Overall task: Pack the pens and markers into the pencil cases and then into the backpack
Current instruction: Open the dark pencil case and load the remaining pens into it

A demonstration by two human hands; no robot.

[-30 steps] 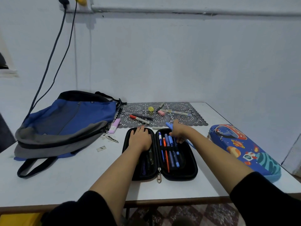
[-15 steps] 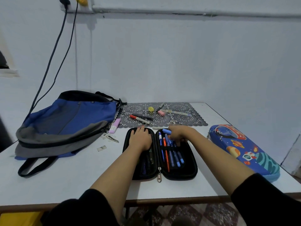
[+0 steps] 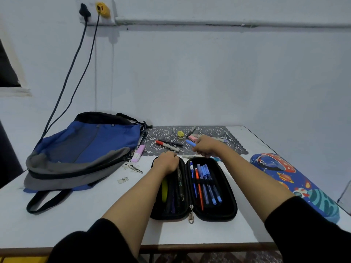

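The white tabletop (image 3: pixel 76 215) is carrying everything, and its near corners are running out of view. The blue and grey backpack (image 3: pixel 85 149) is lying on its side at your left, its opening hard to make out. The planet-print pencil case (image 3: pixel 284 177) is lying zipped at your right, its long axis running away from you. The black pencil case (image 3: pixel 226 207) is lying open between your forearms, with pens strapped lengthwise in its right half. The contents of its left half are partly hiding under your arm.

Your left hand (image 3: pixel 167 163) is resting on the far end of that left half with its fingers bent over the rim. Whether they are gripping cannot be told. Your right hand (image 3: pixel 206 147) is hovering over the case's far end, fingers clenching a blue pen (image 3: pixel 190 143). Your fist is hiding most of the barrel. The pen's rounded end is pointing far-left, and its long axis is slanting toward near-right. A red-capped marker (image 3: pixel 167 145) is lying on the lace mat (image 3: pixel 233 147) behind.
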